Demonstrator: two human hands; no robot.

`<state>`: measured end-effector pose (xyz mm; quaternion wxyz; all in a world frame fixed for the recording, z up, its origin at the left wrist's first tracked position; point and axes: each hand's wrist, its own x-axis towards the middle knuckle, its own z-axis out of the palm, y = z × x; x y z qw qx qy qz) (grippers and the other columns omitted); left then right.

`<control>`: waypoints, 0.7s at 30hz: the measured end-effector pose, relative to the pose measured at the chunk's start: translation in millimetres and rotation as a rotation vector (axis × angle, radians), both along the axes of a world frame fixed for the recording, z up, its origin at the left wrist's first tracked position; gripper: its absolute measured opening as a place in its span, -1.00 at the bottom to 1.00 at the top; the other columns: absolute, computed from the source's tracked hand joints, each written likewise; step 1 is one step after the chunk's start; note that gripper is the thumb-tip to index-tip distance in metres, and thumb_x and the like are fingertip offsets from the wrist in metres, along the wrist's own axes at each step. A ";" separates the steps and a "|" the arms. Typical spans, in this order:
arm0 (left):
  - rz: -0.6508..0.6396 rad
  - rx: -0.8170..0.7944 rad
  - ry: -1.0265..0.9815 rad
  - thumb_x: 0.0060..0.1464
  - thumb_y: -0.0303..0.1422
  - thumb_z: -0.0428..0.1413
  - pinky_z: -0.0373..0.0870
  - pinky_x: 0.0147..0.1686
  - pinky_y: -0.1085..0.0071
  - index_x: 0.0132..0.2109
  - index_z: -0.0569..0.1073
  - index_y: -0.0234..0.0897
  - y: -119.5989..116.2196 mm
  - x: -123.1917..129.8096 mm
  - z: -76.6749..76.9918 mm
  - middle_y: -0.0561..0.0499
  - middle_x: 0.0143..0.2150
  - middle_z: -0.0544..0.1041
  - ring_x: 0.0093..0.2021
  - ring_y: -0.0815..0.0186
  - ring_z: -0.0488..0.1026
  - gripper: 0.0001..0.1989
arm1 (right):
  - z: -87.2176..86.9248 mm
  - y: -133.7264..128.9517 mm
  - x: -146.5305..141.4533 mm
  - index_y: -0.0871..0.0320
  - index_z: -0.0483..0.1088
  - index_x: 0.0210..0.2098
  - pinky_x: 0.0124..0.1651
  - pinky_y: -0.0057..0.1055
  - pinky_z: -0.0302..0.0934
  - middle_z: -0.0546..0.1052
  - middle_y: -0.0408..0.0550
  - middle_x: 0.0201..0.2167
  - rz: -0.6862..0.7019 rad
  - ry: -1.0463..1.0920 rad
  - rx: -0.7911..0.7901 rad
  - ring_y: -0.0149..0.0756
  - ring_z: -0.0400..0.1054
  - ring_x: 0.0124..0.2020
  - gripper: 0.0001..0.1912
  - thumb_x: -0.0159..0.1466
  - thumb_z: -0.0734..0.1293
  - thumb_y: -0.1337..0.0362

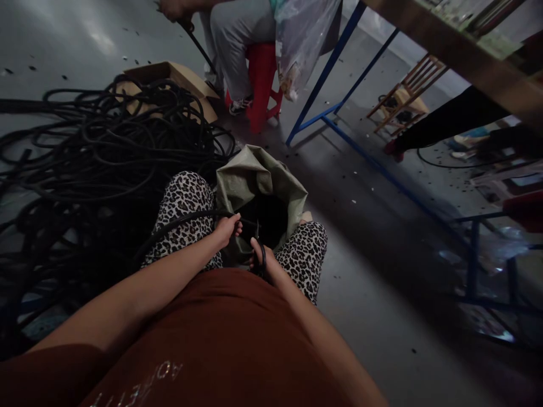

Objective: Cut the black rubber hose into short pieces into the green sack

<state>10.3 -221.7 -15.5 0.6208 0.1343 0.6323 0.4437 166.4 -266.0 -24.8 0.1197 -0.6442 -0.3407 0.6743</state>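
Observation:
My left hand (228, 229) is closed around a black rubber hose or cord (186, 217), which runs back over my left knee towards a large tangle of the same strands (139, 141). A short end of it sticks out past my fingers. My right hand (263, 259) grips a pair of scissors (263, 254) with dark handles, blades pointing up near that end. Between my knees stands an open green woven sack (292, 198), directly beyond both hands. Its inside is dark, and I cannot make out what lies in it.
Behind the tangle sits an open cardboard box (190, 85). A person in grey trousers (231, 34) sits on a red stool (259, 79) ahead. To the right are a blue-legged table (326, 73), a wooden chair (403, 96) and another person's dark-clothed leg (449, 121). Small black bits dot the floor.

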 end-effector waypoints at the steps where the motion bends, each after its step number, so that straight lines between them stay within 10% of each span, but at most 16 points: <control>1: -0.003 0.003 -0.003 0.01 -0.25 0.04 0.11 -0.69 0.54 -0.52 0.31 -0.33 -0.5 0.3 1.0 0.06 -0.66 0.35 -0.70 0.49 0.25 -0.74 | 0.1 0.2 0.0 0.22 0.26 -0.39 -0.68 -0.54 0.17 0.35 -0.16 -0.72 0.000 0.000 -0.001 -0.42 0.26 -0.75 -0.53 0.23 0.19 -0.12; 21: -0.047 0.008 0.022 -0.01 -0.25 0.06 0.11 -0.70 0.56 -0.51 0.30 -0.32 -3.0 -0.1 -0.1 0.08 -0.65 0.35 -0.70 0.49 0.25 -0.75 | 8.4 2.3 1.3 0.24 0.28 -0.43 -0.71 -0.55 0.15 0.34 -0.14 -0.72 0.019 -0.022 0.027 -0.44 0.24 -0.77 -0.52 0.24 0.20 -0.11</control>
